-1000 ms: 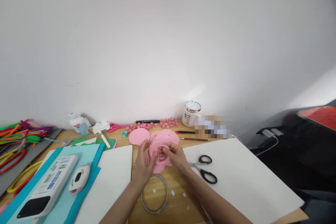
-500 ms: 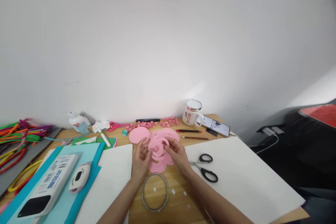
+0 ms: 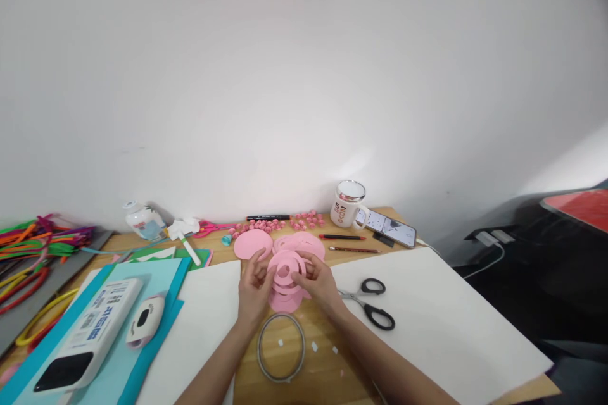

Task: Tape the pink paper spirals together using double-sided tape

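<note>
Between both hands is a pink paper spiral (image 3: 286,261), cut in coils with a small round centre. My left hand (image 3: 256,281) pinches its left side with thumb and fingers. On the right edge, my right hand (image 3: 317,278) has its fingers closed, the thumb reaching toward the spiral's middle. Other pink paper pieces (image 3: 304,242) lie just behind and under it, partly hidden by the hands. A plain pink paper circle (image 3: 253,244) rests behind my left hand. Nearer to me, a grey ring (image 3: 260,354) lies on the wooden table.
Black-handled scissors (image 3: 375,304) lie on white paper (image 3: 441,316) at right. A mug (image 3: 346,210), a phone (image 3: 401,231) and pencils (image 3: 355,250) stand or lie behind. Small pink rolls (image 3: 306,221) line the back. At left are a white box (image 3: 102,323) and blue sheets (image 3: 161,316).
My right hand has shifted its grip, the thumb moving inward over the paper. The spiral's coils have turned and look more evenly nested. My left hand stays nearly where it was.
</note>
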Motion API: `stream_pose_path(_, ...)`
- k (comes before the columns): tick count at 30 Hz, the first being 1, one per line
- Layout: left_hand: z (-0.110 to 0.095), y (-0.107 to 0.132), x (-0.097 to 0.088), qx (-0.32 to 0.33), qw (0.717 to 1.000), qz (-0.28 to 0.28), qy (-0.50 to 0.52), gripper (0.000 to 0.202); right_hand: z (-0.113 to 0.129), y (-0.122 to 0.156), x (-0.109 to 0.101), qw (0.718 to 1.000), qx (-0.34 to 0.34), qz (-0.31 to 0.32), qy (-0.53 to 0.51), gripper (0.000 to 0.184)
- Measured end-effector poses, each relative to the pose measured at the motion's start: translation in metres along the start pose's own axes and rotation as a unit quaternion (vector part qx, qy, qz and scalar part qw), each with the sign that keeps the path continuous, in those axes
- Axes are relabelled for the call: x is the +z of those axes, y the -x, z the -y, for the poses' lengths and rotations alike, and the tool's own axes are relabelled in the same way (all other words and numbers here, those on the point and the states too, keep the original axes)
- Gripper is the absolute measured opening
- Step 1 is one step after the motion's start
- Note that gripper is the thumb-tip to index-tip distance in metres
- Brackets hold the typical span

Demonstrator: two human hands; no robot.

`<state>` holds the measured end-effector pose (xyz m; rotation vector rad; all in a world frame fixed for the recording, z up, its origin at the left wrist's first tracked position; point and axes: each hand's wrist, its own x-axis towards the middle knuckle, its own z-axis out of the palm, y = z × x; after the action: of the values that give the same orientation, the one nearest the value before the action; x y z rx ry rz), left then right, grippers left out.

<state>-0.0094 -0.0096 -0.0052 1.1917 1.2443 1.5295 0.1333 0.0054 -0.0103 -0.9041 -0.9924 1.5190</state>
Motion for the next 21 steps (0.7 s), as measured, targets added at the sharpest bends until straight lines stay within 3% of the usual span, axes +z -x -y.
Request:
stream_pose_path(15,0.0029,-0.0018,-0.0030,0.011,0.999,-0.022,-0.037,0.050,-0.0011,0.0000,-0.0029,0.999,-0.008,0.031,0.018,0.045)
stream_pose_path(21,-0.0043,-0.0026,-0.0020,-0.033,0.999,-0.017,-0.035,0.042,0.0006,0.0030,-0.0001,0.998,-0.013,0.051,0.044,0.046)
